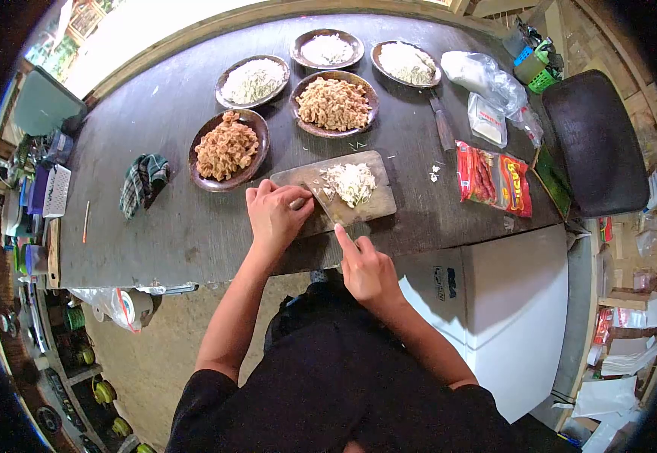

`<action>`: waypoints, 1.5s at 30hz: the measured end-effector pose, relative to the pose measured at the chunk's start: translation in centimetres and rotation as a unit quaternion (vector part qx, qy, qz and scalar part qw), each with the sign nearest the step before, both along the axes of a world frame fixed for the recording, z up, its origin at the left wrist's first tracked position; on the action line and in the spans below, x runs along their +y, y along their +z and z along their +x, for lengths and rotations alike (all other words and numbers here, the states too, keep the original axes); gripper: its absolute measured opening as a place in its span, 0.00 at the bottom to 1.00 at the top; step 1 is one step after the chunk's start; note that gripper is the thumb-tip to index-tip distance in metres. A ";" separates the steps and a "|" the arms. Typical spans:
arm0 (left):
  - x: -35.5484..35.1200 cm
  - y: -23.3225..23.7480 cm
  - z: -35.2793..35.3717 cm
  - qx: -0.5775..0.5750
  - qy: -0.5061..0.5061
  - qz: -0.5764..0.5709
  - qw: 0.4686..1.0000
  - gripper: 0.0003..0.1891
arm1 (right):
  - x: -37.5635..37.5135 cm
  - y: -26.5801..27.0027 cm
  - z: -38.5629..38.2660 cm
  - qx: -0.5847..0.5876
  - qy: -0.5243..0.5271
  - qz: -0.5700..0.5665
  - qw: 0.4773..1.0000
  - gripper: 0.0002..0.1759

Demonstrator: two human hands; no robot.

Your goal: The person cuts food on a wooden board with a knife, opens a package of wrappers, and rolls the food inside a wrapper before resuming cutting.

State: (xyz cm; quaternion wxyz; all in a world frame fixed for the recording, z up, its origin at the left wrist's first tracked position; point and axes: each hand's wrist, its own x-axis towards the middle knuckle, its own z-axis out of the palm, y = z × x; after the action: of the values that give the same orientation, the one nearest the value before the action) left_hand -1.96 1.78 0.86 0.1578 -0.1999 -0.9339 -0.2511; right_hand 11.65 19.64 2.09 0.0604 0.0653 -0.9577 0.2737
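Note:
A wooden cutting board lies near the table's front edge, with a pile of chopped pale vegetable shreds on it, cabbage-like with green bits. My right hand is closed around the handle of a knife, its index finger stretched forward along it. The knife's blade points away from me over the board, left of the pile. My left hand rests on the board's left part, fingers curled and pressed down beside the blade. Whatever lies under those fingers is hidden.
Beyond the board stand plates of brown fried food and plates of pale shreds. A checked cloth lies left. To the right are a wooden-handled utensil, red food packets, plastic bags and a dark chair.

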 end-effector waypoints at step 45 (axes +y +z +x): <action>-0.4 -0.3 0.0 0.005 0.002 -0.008 1.000 0.06 | 0.3 -0.5 -0.5 0.007 -0.014 -0.014 1.000 0.30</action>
State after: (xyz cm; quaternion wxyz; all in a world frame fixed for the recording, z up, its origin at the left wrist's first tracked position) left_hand -1.94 1.43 0.56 0.1620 -0.2001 -0.9354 -0.2425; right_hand 11.15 19.91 1.63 0.0720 0.0534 -0.9542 0.2856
